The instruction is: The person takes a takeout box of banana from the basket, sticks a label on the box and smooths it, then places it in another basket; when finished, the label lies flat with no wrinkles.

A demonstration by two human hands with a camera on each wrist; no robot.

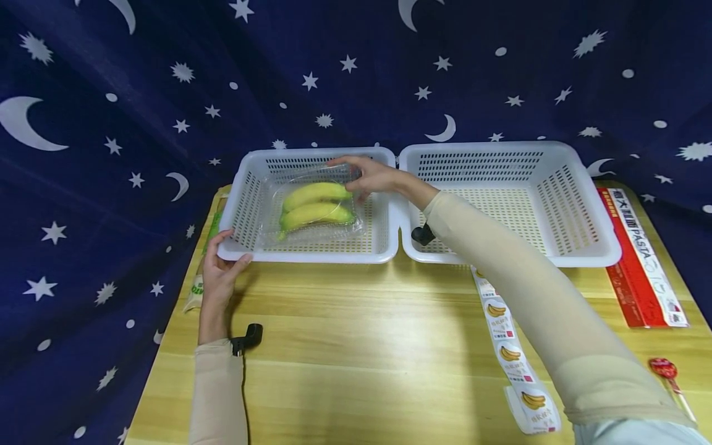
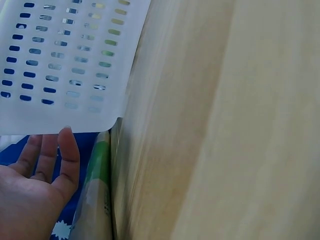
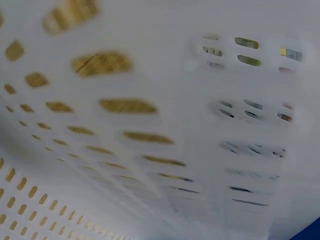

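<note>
A dark blue curtain (image 1: 361,40) with pale moons and stars hangs behind a wooden table (image 1: 367,346). On the table two white baskets stand side by side: the right basket (image 1: 573,210) and the left basket (image 1: 317,258). A red pasta pack (image 1: 639,266) lies beside the right one, a label strip (image 1: 508,352) with banana pictures runs in front of it, and a partly hidden green pack (image 2: 97,165) lies near the left basket. Inside the left basket is a clear box (image 1: 272,210). The right hand (image 1: 371,177) grips the box at its far right corner, thumb and fingers bent. The left hand (image 1: 219,272) touches the left basket's near left corner, thumb and fingers spread, grasping nothing. Two bananas (image 1: 314,194) lie in the box. A red lollipop (image 1: 664,369) lies at the table's right.
</note>
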